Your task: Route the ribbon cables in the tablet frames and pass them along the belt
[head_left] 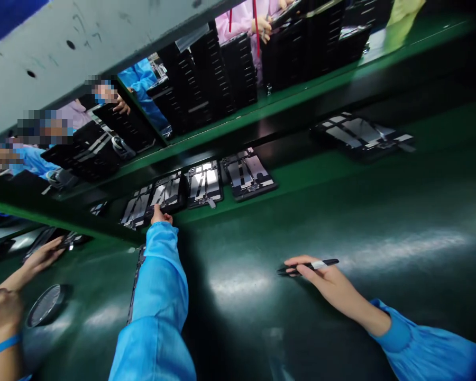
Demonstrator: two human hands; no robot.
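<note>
My left hand (161, 215) is stretched out to the back of the green bench, its fingers closed on the near edge of an opened tablet (167, 191) with silver plates and black strips inside. Beside that one on the left lies a similar opened tablet (136, 207). To its right are two more, a tablet (204, 183) with a small tab hanging from its near edge and a tablet (249, 173). Over the bench on the right, my right hand (317, 270) holds a black marker pen (330, 262) with a white band between thumb and fingers.
Further right on the back ledge sits another opened tablet stack (359, 132). A green post (63, 214) crosses at left. A dark round dish (45, 306) stands near a co-worker's hands (43, 256). Behind the shelf, several black slotted trays (206, 79) stand before other workers.
</note>
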